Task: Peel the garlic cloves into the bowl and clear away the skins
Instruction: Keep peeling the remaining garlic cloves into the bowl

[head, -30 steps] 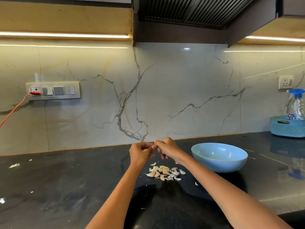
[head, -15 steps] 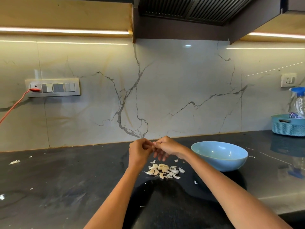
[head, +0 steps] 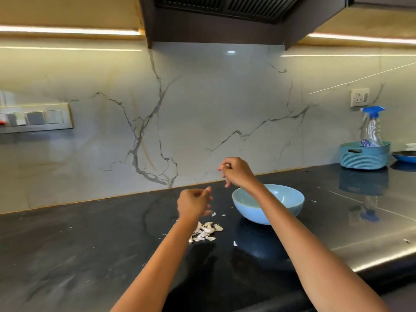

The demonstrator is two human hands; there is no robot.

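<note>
Over the black countertop (head: pixel 94 251) we see both of the person's hands raised and apart. Their right hand (head: pixel 236 172) is up above the back-left rim of the light blue bowl (head: pixel 283 206), its fingers curled, with a small pale thing pinched at the fingertips; it looks like a garlic clove (head: pixel 227 165), though it is too small for us to be sure. Their left hand (head: pixel 193 203) hangs lower, left of the bowl and above the heap, with fingers curled and the thumb against the forefinger; whether it pinches a scrap of skin we cannot tell.

Below the left wrist lies the heap of garlic cloves and skins (head: pixel 206 231) on the counter, just left of the bowl and apart from it. A few loose flakes (head: pixel 217 214) lie between heap and bowl. We cannot see into the bowl well enough to tell what it holds.

At the far right by the marble wall (head: pixel 213 113) stands a blue basket (head: pixel 364 155) with a spray bottle (head: pixel 371 127) in it, and a dark pan (head: pixel 405 155) beside it. A switch panel (head: pixel 38 118) sits on the wall at left.
</note>
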